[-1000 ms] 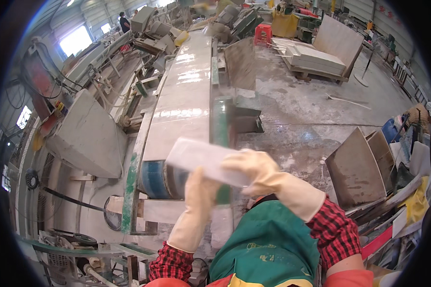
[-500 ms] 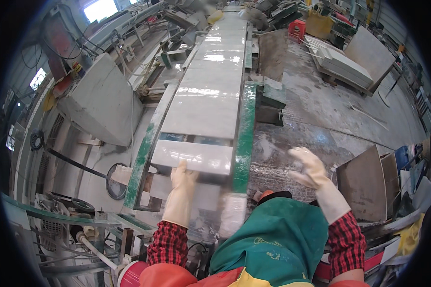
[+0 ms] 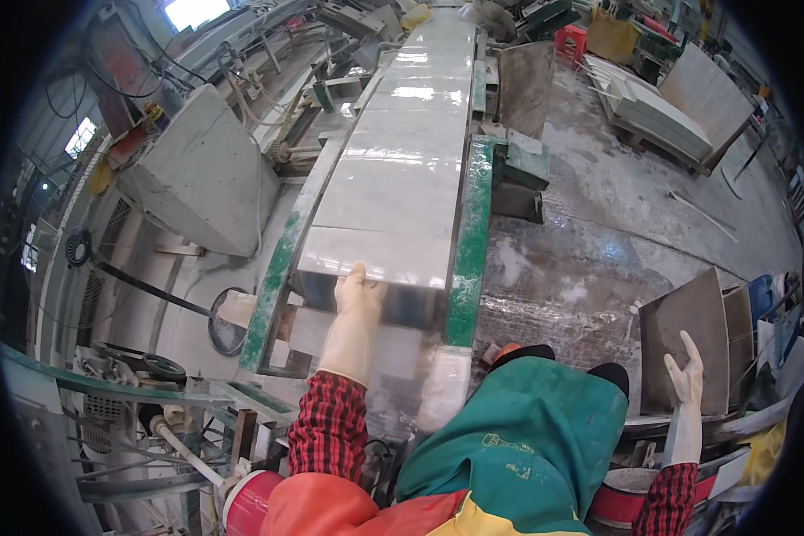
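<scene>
Left hand (image 3: 358,299) touches near edge of white slab (image 3: 397,254), lying between green rails (image 3: 470,259); grip, cannot tell. Right hand (image 3: 686,371) empty, spread wide, near brown board (image 3: 674,326). Off-centre push could skew slab against next slab (image 3: 389,192).

Your left hand (image 3: 356,308) has sideways room between the left rail (image 3: 273,288) and the right rail (image 3: 472,241); an upright board (image 3: 674,308) stands in the way beyond your right hand (image 3: 685,380).
</scene>
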Motion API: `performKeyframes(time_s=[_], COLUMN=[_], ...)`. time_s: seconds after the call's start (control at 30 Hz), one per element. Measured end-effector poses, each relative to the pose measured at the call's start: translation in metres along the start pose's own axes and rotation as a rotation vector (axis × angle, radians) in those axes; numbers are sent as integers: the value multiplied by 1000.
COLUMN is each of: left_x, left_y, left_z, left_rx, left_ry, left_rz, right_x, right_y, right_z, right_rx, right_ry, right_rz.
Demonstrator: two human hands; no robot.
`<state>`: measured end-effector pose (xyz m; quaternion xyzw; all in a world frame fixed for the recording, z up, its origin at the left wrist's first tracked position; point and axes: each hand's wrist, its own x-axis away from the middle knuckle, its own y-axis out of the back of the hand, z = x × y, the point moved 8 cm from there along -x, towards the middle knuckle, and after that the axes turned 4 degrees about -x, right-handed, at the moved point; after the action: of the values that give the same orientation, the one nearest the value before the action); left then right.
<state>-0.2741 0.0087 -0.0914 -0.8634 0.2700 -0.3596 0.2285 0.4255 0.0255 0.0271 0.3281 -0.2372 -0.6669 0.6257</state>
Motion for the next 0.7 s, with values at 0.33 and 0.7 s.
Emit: performKeyframes(time_s=[0.33, 0.7], left_x=[-31, -45], left_y=[15, 17], left_z=[5, 9], left_rx=[60, -64], left_ry=[-13, 66], left_rz=[-14, -85], right_x=[46, 71], right_y=[30, 39], right_z=[-39, -73], right_rx=[-19, -75], right_ry=[-146, -176], right_rz=[-67, -147])
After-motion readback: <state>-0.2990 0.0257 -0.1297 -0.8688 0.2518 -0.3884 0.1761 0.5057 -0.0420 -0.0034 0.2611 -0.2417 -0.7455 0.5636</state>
